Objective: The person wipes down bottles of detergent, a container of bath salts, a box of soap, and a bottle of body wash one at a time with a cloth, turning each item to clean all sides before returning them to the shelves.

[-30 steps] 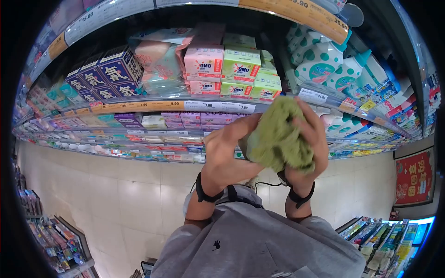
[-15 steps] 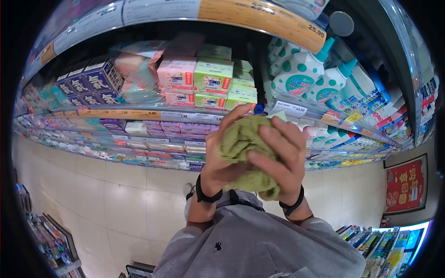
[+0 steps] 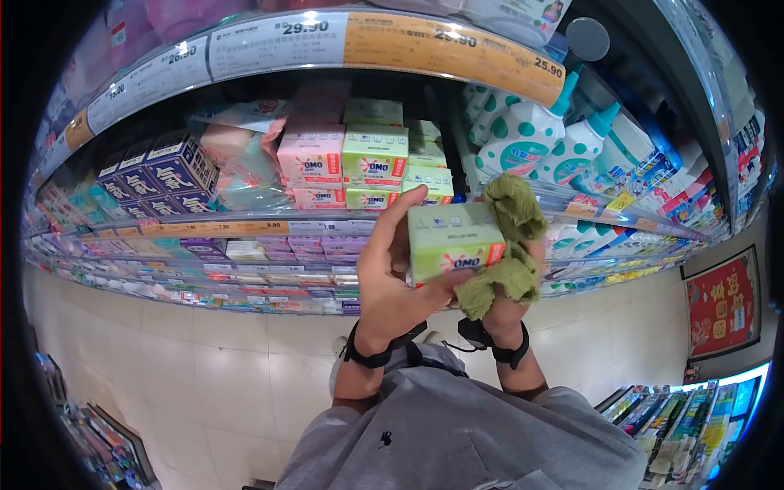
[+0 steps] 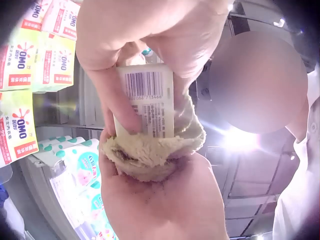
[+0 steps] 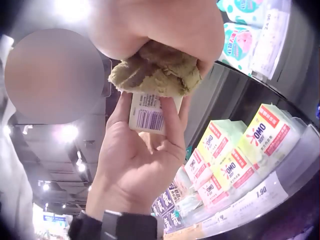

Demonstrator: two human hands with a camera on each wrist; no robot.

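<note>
A green and white OMO box [image 3: 456,241] is gripped by my left hand [image 3: 392,278], fingers behind it and thumb along its lower front edge. Against the box's right side my right hand [image 3: 510,314] holds a crumpled green cloth [image 3: 514,211]. The left wrist view shows the barcode side of the box [image 4: 148,100] with the cloth [image 4: 145,159] wrapped at one end. In the right wrist view the cloth [image 5: 155,75] lies bunched between the right palm and the box [image 5: 148,117].
Stacked pink [image 3: 311,153] and green OMO boxes [image 3: 375,153] stand on the shelf ahead, blue boxes [image 3: 155,181] to their left. Dotted white bottles [image 3: 523,143] are at the right. A price-tag rail [image 3: 278,45] crosses above. Magazine racks stand behind on both sides.
The box, largely covered by the cloth before, now shows its top and front. The right hand and cloth have moved to its right side. The head view has shifted slightly.
</note>
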